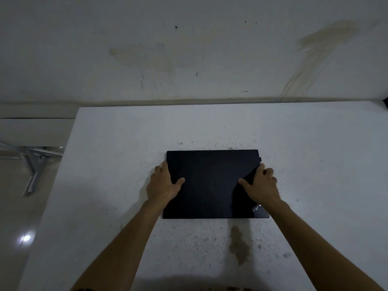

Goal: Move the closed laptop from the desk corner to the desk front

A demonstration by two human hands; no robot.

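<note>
A closed black laptop [212,181] lies flat in the middle of the white desk [117,164], its logo at the near right corner. My left hand [164,182] grips the laptop's left edge, thumb on the lid and fingers curled around the side. My right hand [260,184] grips the right edge the same way. Both forearms reach in from the bottom of the view.
The desk's back edge meets a stained white wall [189,59]. Its left edge drops to a tiled floor with a metal chair base [34,164]. A brown stain [239,244] marks the desk in front of the laptop. Bare desk surface surrounds the laptop.
</note>
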